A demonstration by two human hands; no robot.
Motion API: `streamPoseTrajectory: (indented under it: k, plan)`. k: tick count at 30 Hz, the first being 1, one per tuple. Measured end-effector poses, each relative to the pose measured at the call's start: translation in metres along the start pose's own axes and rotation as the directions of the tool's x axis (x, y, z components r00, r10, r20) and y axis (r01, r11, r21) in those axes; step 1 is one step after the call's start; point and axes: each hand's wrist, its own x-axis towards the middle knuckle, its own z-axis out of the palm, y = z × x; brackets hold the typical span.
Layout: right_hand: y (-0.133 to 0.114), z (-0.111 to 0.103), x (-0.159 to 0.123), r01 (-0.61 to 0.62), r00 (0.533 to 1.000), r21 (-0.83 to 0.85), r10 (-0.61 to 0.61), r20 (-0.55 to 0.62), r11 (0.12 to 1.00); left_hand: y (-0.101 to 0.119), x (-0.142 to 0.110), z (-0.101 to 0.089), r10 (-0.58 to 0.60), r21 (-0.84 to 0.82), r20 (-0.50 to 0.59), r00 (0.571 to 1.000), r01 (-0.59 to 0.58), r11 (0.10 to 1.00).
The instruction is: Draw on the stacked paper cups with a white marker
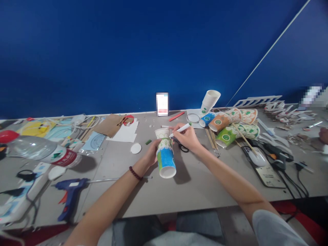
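My left hand [153, 151] is closed around a joined stack of paper cups [166, 159], held tilted over the table. Its near cup is blue and green with an open end toward me; the farther part is white with green scalloped line drawing. In my right hand [186, 137] is a white marker pen [180, 130] with a green end, its tip close to or touching the patterned cup. Beneath the right hand lie scissors with black handles [183, 148]. A small green marker cap [148, 141] rests left of the cups, near a white paper disc [135, 148].
A lit phone [162, 104] leans on the blue wall. Coloured decorated cups [225, 136] and a stack of white cups [210, 100] stand at right. A blue glue gun [73, 193], a large bottle [43, 150] and a power strip [28, 194] occupy the left.
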Motion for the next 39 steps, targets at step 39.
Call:
streamPoseTrajectory:
  k: [39]
  plan:
    - [0.001,0.001,0.001,0.007,1.0,-0.044,-0.006,0.025,0.999,0.001,-0.013,0.011,0.031,0.127,-0.052,0.998,-0.024,0.992]
